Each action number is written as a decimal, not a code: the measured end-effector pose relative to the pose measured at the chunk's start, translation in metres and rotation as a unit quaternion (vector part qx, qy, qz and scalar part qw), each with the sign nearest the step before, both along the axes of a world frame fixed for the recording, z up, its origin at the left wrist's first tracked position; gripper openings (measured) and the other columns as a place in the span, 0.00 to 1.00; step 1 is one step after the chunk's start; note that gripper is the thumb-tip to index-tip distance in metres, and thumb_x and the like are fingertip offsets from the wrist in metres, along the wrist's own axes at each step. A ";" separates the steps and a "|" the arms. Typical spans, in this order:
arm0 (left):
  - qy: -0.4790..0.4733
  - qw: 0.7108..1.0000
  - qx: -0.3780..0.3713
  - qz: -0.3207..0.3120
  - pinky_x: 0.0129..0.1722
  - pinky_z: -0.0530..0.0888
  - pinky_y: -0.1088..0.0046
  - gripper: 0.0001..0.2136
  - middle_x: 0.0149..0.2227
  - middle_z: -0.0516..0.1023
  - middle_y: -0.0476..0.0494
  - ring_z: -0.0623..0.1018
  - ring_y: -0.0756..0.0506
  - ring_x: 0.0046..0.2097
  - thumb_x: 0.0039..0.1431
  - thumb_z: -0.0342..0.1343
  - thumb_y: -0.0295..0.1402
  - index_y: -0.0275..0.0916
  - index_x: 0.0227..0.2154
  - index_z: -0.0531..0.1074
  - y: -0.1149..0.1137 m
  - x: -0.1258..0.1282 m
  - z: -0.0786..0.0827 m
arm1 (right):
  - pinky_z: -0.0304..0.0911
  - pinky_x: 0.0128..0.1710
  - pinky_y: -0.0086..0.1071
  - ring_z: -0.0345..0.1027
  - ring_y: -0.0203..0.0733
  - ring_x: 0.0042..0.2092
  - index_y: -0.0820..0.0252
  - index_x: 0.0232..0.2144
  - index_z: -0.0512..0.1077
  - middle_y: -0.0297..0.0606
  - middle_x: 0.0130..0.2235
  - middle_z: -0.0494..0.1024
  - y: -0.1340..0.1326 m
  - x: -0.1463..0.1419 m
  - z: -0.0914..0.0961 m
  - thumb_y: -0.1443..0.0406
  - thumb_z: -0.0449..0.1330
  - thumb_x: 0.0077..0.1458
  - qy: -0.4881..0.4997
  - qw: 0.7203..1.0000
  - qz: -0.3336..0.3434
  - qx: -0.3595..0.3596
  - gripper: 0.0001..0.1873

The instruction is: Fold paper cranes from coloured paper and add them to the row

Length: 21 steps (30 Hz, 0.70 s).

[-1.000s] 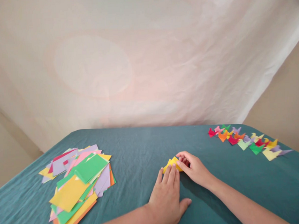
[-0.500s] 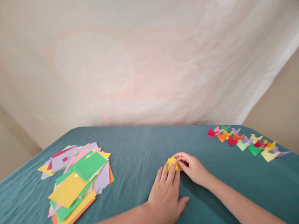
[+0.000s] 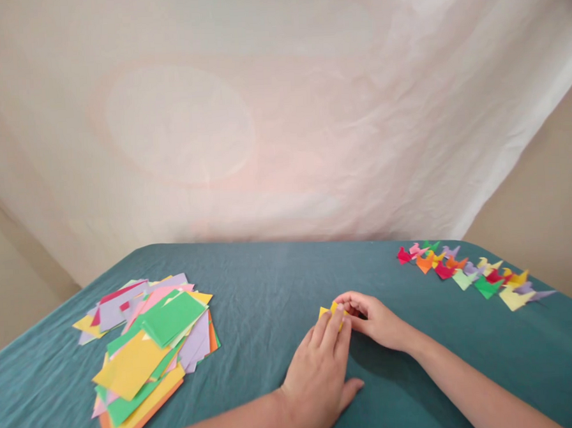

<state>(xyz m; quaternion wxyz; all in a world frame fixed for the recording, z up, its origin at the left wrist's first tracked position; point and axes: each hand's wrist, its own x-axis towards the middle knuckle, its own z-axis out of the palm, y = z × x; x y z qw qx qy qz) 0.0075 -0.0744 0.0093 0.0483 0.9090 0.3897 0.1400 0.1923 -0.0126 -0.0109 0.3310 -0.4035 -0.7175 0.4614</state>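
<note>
A small folded yellow paper (image 3: 330, 311) lies on the teal tablecloth (image 3: 266, 292) near the middle of the table. My left hand (image 3: 323, 372) lies flat, palm down, with its fingertips pressing on the paper and hiding most of it. From the right, my right hand (image 3: 375, 321) pinches the paper's far edge between thumb and fingers. Only two small yellow corners show.
A loose pile of coloured paper squares (image 3: 146, 339) lies at the left. A row of several folded paper figures (image 3: 471, 273) in mixed colours runs along the back right of the table. A pale cloth backdrop (image 3: 261, 113) hangs behind.
The yellow paper has been folded smaller. My left fingers slid forward over it and my right hand shifted slightly along its edge.
</note>
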 end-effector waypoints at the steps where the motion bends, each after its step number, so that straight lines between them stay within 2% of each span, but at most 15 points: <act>1: -0.012 1.000 -0.001 0.001 0.58 0.57 0.58 0.36 0.64 0.44 0.36 0.49 0.36 0.63 0.53 0.54 0.41 0.36 0.60 0.44 0.002 -0.001 0.002 | 0.63 0.34 0.31 0.67 0.36 0.33 0.59 0.41 0.66 0.35 0.33 0.74 0.000 0.001 0.001 0.59 0.55 0.55 0.014 1.000 0.004 -0.002 0.14; 3: -0.043 0.999 -0.009 0.011 0.58 0.59 0.60 0.38 0.64 0.41 0.36 0.50 0.38 0.62 0.51 0.58 0.33 0.38 0.61 0.41 0.009 -0.004 0.005 | 0.63 0.36 0.31 0.67 0.38 0.35 0.59 0.39 0.67 0.36 0.34 0.74 -0.001 0.002 0.002 0.58 0.55 0.55 0.019 1.000 -0.010 0.012 0.12; 5: -0.069 0.997 -0.013 0.038 0.57 0.62 0.62 0.41 0.64 0.39 0.35 0.52 0.39 0.62 0.49 0.57 0.25 0.39 0.61 0.38 0.018 -0.008 0.006 | 0.62 0.36 0.31 0.66 0.38 0.34 0.60 0.35 0.69 0.35 0.32 0.73 -0.003 0.001 0.002 0.59 0.55 0.55 -0.008 0.998 -0.043 0.049 0.10; 8: -0.086 0.996 0.007 0.039 0.55 0.63 0.62 0.40 0.63 0.43 0.38 0.55 0.41 0.61 0.48 0.52 0.19 0.43 0.61 0.38 0.031 -0.016 0.005 | 0.61 0.36 0.31 0.65 0.38 0.33 0.59 0.30 0.69 0.34 0.30 0.72 -0.006 -0.001 0.006 0.63 0.56 0.54 -0.050 0.987 -0.084 0.127 0.06; 10: -0.087 0.995 0.028 0.040 0.53 0.65 0.61 0.38 0.60 0.52 0.38 0.61 0.42 0.58 0.49 0.50 0.18 0.44 0.60 0.39 0.039 -0.020 0.003 | 0.60 0.36 0.31 0.65 0.38 0.33 0.59 0.28 0.68 0.35 0.30 0.71 -0.009 -0.003 0.010 0.65 0.55 0.54 -0.052 0.978 -0.094 0.178 0.04; 13: -0.043 0.998 0.043 0.026 0.46 0.69 0.62 0.31 0.46 0.70 0.41 0.72 0.44 0.46 0.54 0.47 0.19 0.41 0.59 0.45 0.045 -0.023 0.002 | 0.60 0.36 0.31 0.64 0.37 0.33 0.59 0.28 0.68 0.35 0.29 0.70 -0.014 -0.005 0.017 0.68 0.55 0.53 -0.067 0.972 -0.058 0.217 0.03; 15: -0.006 0.998 0.054 0.012 0.41 0.70 0.64 0.23 0.38 0.73 0.44 0.74 0.45 0.39 0.57 0.46 0.21 0.40 0.56 0.53 0.046 -0.024 0.003 | 0.59 0.35 0.31 0.64 0.37 0.32 0.59 0.27 0.68 0.34 0.28 0.70 -0.018 -0.007 0.019 0.70 0.55 0.52 -0.090 0.970 -0.021 0.226 0.03; 17: 0.025 0.998 0.064 -0.003 0.37 0.70 0.65 0.16 0.34 0.74 0.45 0.74 0.44 0.36 0.59 0.46 0.24 0.39 0.50 0.61 0.046 -0.025 0.004 | 0.58 0.35 0.31 0.63 0.37 0.31 0.59 0.26 0.67 0.34 0.27 0.69 -0.020 -0.009 0.020 0.70 0.56 0.51 -0.116 0.966 0.008 0.230 0.03; 21: 0.063 0.997 0.052 -0.011 0.34 0.70 0.68 0.11 0.31 0.75 0.45 0.75 0.44 0.34 0.59 0.46 0.25 0.39 0.44 0.65 0.044 -0.025 0.004 | 0.57 0.32 0.29 0.61 0.35 0.29 0.59 0.22 0.65 0.32 0.25 0.67 -0.019 -0.011 0.017 0.68 0.56 0.52 -0.145 0.968 0.035 0.199 0.07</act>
